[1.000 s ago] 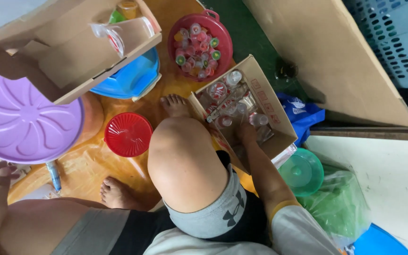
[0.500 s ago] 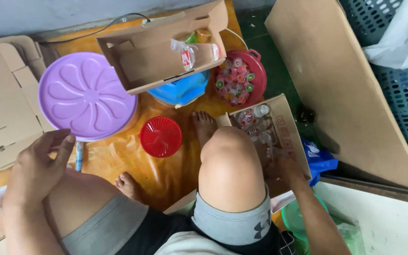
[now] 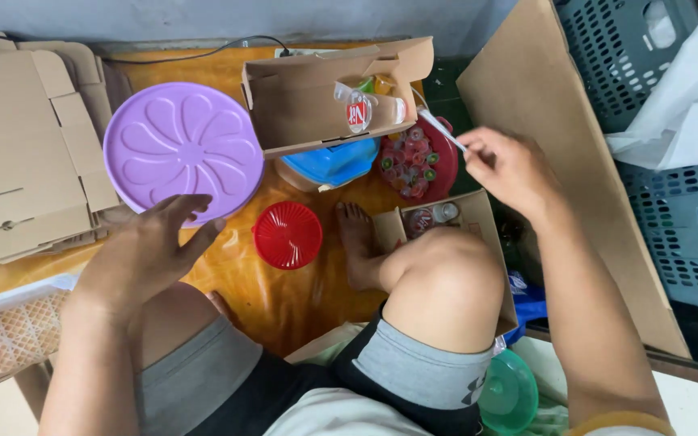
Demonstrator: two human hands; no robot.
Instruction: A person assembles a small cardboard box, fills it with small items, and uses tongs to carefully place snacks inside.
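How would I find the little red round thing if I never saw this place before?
Start at the big purple lid that the left hand touches on the orange floor. Just right of its lower edge, beside the bare foot, lies the small red lid. It is ribbed, lies by itself, and holds nothing, unlike the darker red tray full of little cups farther back.

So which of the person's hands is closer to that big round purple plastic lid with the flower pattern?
Left. The left hand rests at the lower edge of the round purple plastic lid, fingertips touching it. The right hand is far off, raised near the red tray, pinching a thin white stick.
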